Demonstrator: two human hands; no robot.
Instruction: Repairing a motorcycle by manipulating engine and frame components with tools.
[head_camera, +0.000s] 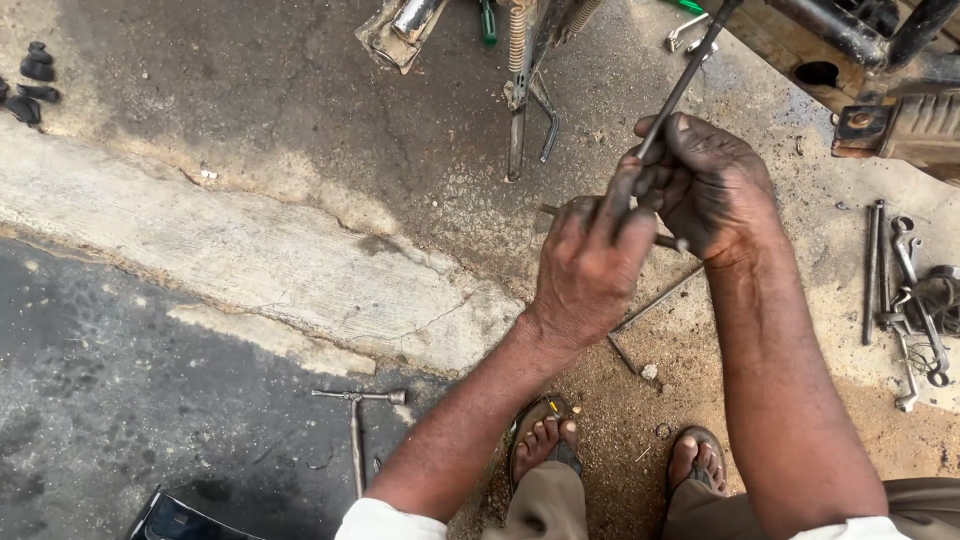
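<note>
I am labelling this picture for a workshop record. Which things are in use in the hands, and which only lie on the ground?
In hand:
- long metal rod, held by right hand and left hand

Lying about:
- T-handle wrench on the ground
- spanners at the right
- black rubber pieces at the far left
- thin rods under the hands

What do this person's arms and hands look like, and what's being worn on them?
Both forearms are bare, with no gloves, watch or rings visible. The left hand and right hand are smeared with dark grease and grime, heaviest on the fingers and knuckles. Short white fabric sleeves show at the bottom edge, ending above the elbows.
</note>
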